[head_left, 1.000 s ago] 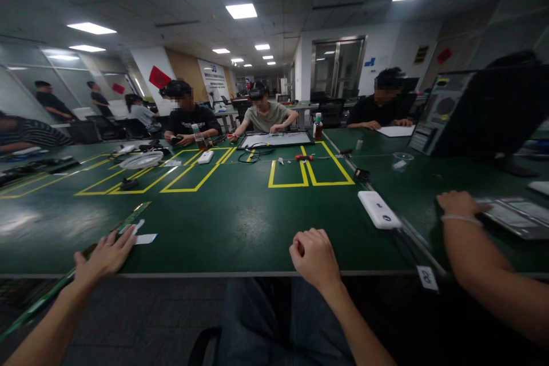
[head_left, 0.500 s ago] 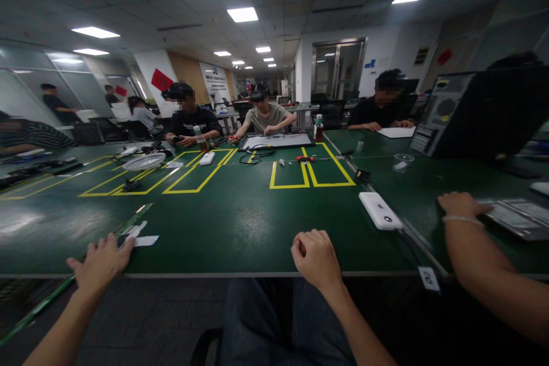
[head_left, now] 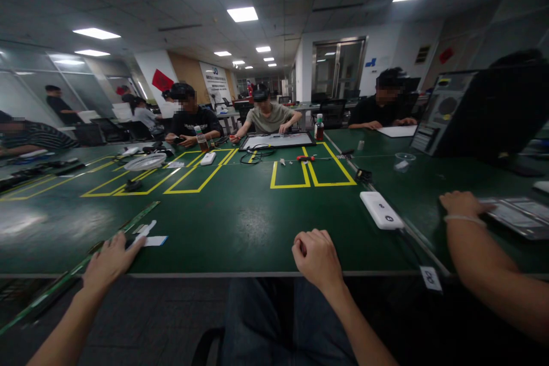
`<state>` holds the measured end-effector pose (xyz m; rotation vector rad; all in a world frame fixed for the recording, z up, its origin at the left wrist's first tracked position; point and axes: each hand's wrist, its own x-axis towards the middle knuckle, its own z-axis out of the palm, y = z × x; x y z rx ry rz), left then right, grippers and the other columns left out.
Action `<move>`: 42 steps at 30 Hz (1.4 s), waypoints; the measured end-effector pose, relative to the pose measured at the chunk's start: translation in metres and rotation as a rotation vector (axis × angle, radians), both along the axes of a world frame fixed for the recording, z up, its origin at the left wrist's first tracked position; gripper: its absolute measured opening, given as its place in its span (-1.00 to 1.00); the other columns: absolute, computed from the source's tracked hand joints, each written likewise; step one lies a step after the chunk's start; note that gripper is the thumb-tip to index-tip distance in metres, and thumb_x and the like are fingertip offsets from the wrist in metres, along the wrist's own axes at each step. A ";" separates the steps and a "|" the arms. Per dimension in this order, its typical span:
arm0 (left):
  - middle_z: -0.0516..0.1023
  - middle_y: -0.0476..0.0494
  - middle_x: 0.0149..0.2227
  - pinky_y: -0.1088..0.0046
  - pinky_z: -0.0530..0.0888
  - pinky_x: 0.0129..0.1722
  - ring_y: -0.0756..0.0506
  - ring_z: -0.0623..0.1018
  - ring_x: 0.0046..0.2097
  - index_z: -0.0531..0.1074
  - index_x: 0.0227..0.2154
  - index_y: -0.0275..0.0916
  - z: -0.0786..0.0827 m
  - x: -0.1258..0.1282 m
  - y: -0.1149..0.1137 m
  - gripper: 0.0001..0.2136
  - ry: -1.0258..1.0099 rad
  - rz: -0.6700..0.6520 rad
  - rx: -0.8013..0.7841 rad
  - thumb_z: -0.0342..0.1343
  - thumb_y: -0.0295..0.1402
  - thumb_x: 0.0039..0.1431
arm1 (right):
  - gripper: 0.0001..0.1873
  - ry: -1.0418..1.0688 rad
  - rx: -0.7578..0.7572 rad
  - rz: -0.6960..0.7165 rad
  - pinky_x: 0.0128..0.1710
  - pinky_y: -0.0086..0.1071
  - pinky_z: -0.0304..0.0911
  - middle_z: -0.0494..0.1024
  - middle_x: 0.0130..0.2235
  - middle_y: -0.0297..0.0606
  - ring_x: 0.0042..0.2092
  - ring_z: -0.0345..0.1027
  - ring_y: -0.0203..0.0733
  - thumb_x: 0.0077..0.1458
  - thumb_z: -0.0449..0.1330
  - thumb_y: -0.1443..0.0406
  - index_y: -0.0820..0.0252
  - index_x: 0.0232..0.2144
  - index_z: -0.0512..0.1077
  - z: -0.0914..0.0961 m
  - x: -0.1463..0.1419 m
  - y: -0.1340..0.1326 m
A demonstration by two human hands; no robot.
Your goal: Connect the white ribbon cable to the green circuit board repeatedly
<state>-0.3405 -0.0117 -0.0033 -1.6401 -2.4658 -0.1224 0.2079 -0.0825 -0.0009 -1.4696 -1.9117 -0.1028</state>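
My left hand [head_left: 112, 258] lies over a long, narrow green circuit board [head_left: 143, 214] at the left front edge of the table, its fingers across the strip and its thumb toward the right. The board slants back from beyond the table edge, and part of it is hidden under the hand. White ribbon cables [head_left: 155, 241] stick out beside my thumb. My right hand [head_left: 316, 254] rests at the front edge in a loose fist, with nothing visible in it.
A white power bank [head_left: 381, 210] with a cable lies right of my right hand. Another person's arm [head_left: 476, 240] reaches in at the right, by metal-coloured flat parts [head_left: 521, 216]. Further back are a red screwdriver [head_left: 306, 158], a plastic cup [head_left: 404, 162] and a computer tower [head_left: 446, 108].
My left hand and the circuit board have shifted slightly to the right, together with the ribbon cables. My right hand stays in place.
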 end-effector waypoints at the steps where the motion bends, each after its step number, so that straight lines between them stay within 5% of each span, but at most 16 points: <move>1: 0.39 -0.56 0.30 0.09 0.37 0.17 -0.45 0.35 0.33 0.25 0.28 -0.57 -0.002 -0.001 0.001 -0.31 0.002 0.003 -0.012 -0.29 -0.04 0.40 | -0.79 -0.003 0.000 -0.003 -0.15 -0.26 0.04 0.51 -0.42 -0.31 -0.31 0.29 -0.17 0.23 0.11 0.40 0.11 -0.46 0.39 0.000 0.000 0.000; 4: 0.28 -0.57 0.37 0.16 0.33 0.24 -0.42 0.29 0.38 0.17 0.33 -0.64 -0.003 0.003 -0.002 -0.26 0.016 -0.038 0.026 -0.34 -0.02 0.42 | -0.80 -0.010 0.000 -0.007 -0.15 -0.25 0.03 0.51 -0.43 -0.31 -0.30 0.29 -0.16 0.23 0.12 0.39 0.11 -0.45 0.39 -0.001 0.000 0.001; 7: 0.46 -0.44 0.26 0.22 0.45 0.06 -0.38 0.52 0.19 0.13 0.41 -0.40 0.003 0.016 -0.010 -0.33 0.083 -0.096 0.088 -0.38 -0.03 0.46 | -0.80 -0.007 -0.005 -0.007 -0.14 -0.25 0.04 0.51 -0.42 -0.31 -0.30 0.28 -0.16 0.23 0.12 0.39 0.11 -0.45 0.40 -0.001 0.000 0.000; 12: 0.65 -0.33 0.04 0.31 0.48 -0.20 -0.35 0.65 -0.07 0.09 0.46 -0.12 0.015 0.034 -0.015 -0.44 0.106 -0.116 -0.069 -0.30 -0.12 0.49 | -0.80 -0.009 0.004 -0.006 -0.15 -0.25 0.04 0.52 -0.42 -0.31 -0.31 0.29 -0.16 0.22 0.12 0.40 0.11 -0.45 0.41 -0.001 0.000 0.000; 19: 0.69 -0.40 -0.08 0.24 0.50 -0.20 -0.43 0.66 -0.06 0.49 0.24 -0.15 0.007 0.060 -0.015 -0.40 -0.068 -0.095 -0.001 -0.21 0.06 0.42 | -0.80 -0.001 0.012 -0.013 -0.15 -0.27 0.05 0.53 -0.41 -0.30 -0.30 0.29 -0.16 0.21 0.12 0.41 0.11 -0.45 0.40 0.000 0.000 0.000; 27: 0.58 -0.10 0.17 0.22 0.56 0.11 -0.29 0.60 0.16 0.62 0.07 -0.07 -0.013 0.177 -0.020 -0.60 -0.424 -0.559 0.132 0.03 -0.10 0.33 | -0.83 0.046 -0.012 0.039 -0.11 -0.25 0.09 0.55 -0.35 -0.28 -0.22 0.33 -0.14 0.19 0.13 0.41 0.11 -0.41 0.44 0.003 0.001 -0.002; 34: 0.48 -0.05 0.26 0.05 0.32 0.38 -0.17 0.46 0.31 0.45 0.24 0.04 -0.014 0.296 -0.034 -0.59 -0.460 -1.112 0.187 0.00 -0.38 0.42 | -0.73 0.052 -0.019 0.220 0.05 -0.20 0.16 0.63 -0.12 -0.24 -0.02 0.39 -0.08 0.15 0.18 0.39 0.08 -0.10 0.53 0.013 0.002 -0.008; 42: 0.41 -0.06 0.32 0.11 0.38 0.36 -0.14 0.41 0.34 0.27 0.36 0.08 -0.016 0.343 -0.047 -0.51 -0.455 -1.214 0.205 -0.01 -0.42 0.44 | -0.68 0.011 -0.038 0.239 0.11 -0.19 0.17 0.65 -0.07 -0.24 0.04 0.41 -0.08 0.18 0.19 0.39 0.07 -0.03 0.54 0.010 0.000 -0.005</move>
